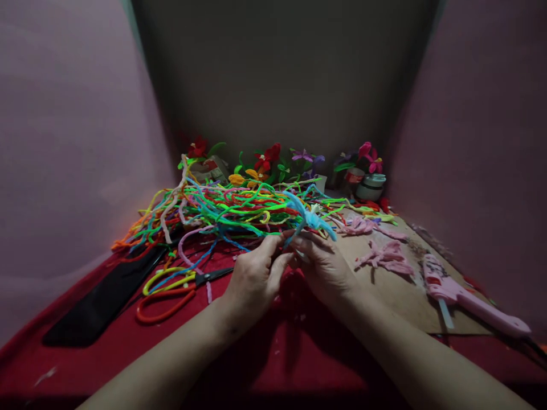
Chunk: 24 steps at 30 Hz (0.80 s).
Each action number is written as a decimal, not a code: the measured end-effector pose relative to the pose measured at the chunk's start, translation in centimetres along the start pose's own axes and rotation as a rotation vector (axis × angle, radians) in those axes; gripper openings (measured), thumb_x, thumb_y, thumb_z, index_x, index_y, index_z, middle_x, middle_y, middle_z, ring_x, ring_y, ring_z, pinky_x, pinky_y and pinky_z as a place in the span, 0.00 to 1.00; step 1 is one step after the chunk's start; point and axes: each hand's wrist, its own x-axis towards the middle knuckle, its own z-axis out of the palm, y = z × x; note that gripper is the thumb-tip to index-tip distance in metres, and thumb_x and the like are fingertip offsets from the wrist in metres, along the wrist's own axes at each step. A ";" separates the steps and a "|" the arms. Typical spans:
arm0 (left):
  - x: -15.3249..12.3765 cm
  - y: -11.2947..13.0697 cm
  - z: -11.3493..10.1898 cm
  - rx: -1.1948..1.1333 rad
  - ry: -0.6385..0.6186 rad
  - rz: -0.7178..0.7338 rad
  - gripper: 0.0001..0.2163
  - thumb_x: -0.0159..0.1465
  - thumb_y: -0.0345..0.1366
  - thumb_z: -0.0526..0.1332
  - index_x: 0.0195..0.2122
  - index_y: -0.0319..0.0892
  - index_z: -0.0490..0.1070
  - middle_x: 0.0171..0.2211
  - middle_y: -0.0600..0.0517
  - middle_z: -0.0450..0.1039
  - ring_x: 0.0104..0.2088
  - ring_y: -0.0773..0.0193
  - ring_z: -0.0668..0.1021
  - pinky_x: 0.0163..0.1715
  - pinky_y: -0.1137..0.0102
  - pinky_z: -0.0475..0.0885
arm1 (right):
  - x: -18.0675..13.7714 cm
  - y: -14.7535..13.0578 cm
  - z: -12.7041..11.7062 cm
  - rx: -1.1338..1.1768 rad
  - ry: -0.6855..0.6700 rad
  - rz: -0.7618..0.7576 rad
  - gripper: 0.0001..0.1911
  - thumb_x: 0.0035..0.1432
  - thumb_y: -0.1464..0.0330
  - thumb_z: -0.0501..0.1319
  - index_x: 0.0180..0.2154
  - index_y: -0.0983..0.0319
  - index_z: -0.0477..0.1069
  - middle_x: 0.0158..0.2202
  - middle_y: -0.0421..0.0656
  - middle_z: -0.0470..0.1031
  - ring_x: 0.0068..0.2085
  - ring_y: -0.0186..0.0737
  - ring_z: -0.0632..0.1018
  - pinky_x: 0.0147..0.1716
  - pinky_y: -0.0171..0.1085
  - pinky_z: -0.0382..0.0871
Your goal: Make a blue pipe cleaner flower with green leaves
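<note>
A light blue pipe-cleaner flower (313, 218) with a pale centre stands up above my two hands. My left hand (260, 270) is closed, its thumb and fingers pinched at the base of the flower. Beside it, my right hand (320, 262) is closed round the same lower part, and the fingertips of both hands nearly meet. The fingers hide the stem. Just behind the hands lies a big tangled heap of coloured pipe cleaners (239, 208). Scissors (188, 285) with one yellow and one red handle loop rest left of my left hand.
At right, a pink glue gun (470, 302) and pink pipe-cleaner pieces (387, 257) lie on a brown board (363, 290). A long black object (98, 302) lies at left on the red cloth (149, 356). Finished flowers (267, 156) and a small jar (371, 187) stand at the back.
</note>
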 end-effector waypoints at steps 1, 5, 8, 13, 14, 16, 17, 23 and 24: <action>0.0 -0.3 0.1 0.044 0.020 0.036 0.10 0.62 0.33 0.54 0.45 0.41 0.67 0.34 0.51 0.75 0.31 0.68 0.76 0.31 0.76 0.67 | 0.0 0.1 0.0 -0.004 0.013 0.003 0.06 0.45 0.70 0.67 0.30 0.61 0.77 0.29 0.40 0.74 0.27 0.30 0.69 0.25 0.31 0.62; 0.0 -1.1 0.0 0.141 0.069 0.180 0.07 0.63 0.31 0.53 0.40 0.40 0.67 0.30 0.52 0.73 0.27 0.70 0.75 0.28 0.77 0.66 | -0.3 0.3 0.3 -0.074 0.029 0.018 0.06 0.45 0.69 0.67 0.30 0.62 0.77 0.31 0.41 0.73 0.30 0.32 0.69 0.23 0.31 0.60; 0.0 -0.9 -0.1 0.094 0.095 0.194 0.05 0.63 0.29 0.52 0.36 0.41 0.67 0.25 0.56 0.69 0.23 0.73 0.71 0.24 0.79 0.64 | -0.6 0.3 0.5 -0.163 -0.002 -0.035 0.04 0.48 0.67 0.65 0.29 0.61 0.76 0.28 0.40 0.71 0.29 0.32 0.67 0.24 0.32 0.59; 0.2 0.5 -0.5 -0.207 0.061 -0.098 0.07 0.62 0.32 0.54 0.27 0.40 0.65 0.20 0.58 0.60 0.20 0.74 0.64 0.20 0.79 0.59 | -0.9 -0.2 0.8 -0.289 -0.086 -0.154 0.07 0.51 0.68 0.63 0.35 0.58 0.75 0.31 0.38 0.71 0.29 0.31 0.64 0.30 0.34 0.59; 0.3 0.8 -0.6 -0.282 0.037 -0.166 0.08 0.61 0.33 0.55 0.26 0.40 0.66 0.19 0.58 0.59 0.20 0.75 0.63 0.20 0.79 0.59 | -0.9 -0.3 0.8 -0.313 -0.093 -0.160 0.08 0.52 0.68 0.63 0.36 0.58 0.76 0.30 0.38 0.71 0.29 0.32 0.64 0.31 0.35 0.59; 0.5 1.2 -0.8 -0.441 -0.011 -0.284 0.08 0.61 0.35 0.56 0.26 0.39 0.66 0.18 0.58 0.58 0.19 0.75 0.61 0.18 0.79 0.57 | -0.8 -0.3 0.7 -0.337 -0.096 -0.158 0.08 0.52 0.67 0.62 0.36 0.57 0.77 0.29 0.38 0.71 0.30 0.33 0.65 0.32 0.36 0.60; 0.6 1.3 -0.9 -0.523 -0.037 -0.333 0.08 0.60 0.36 0.56 0.26 0.39 0.66 0.17 0.59 0.58 0.18 0.76 0.60 0.17 0.79 0.56 | -0.8 -0.3 0.6 -0.336 -0.092 -0.154 0.08 0.52 0.67 0.63 0.35 0.57 0.77 0.29 0.38 0.71 0.31 0.34 0.66 0.33 0.36 0.60; 0.8 0.8 -1.4 -0.871 -0.180 -0.514 0.10 0.59 0.40 0.59 0.25 0.39 0.65 0.15 0.60 0.55 0.14 0.78 0.54 0.14 0.79 0.48 | -0.2 -0.3 0.0 -0.273 -0.158 -0.130 0.07 0.52 0.68 0.63 0.35 0.58 0.78 0.27 0.38 0.70 0.29 0.32 0.65 0.32 0.35 0.61; 0.8 0.7 -1.4 -0.906 -0.203 -0.528 0.11 0.59 0.40 0.59 0.25 0.39 0.64 0.15 0.60 0.55 0.13 0.79 0.54 0.14 0.79 0.47 | -0.2 -0.3 0.0 -0.255 -0.172 -0.112 0.07 0.51 0.68 0.63 0.35 0.58 0.78 0.28 0.38 0.71 0.28 0.31 0.65 0.31 0.35 0.60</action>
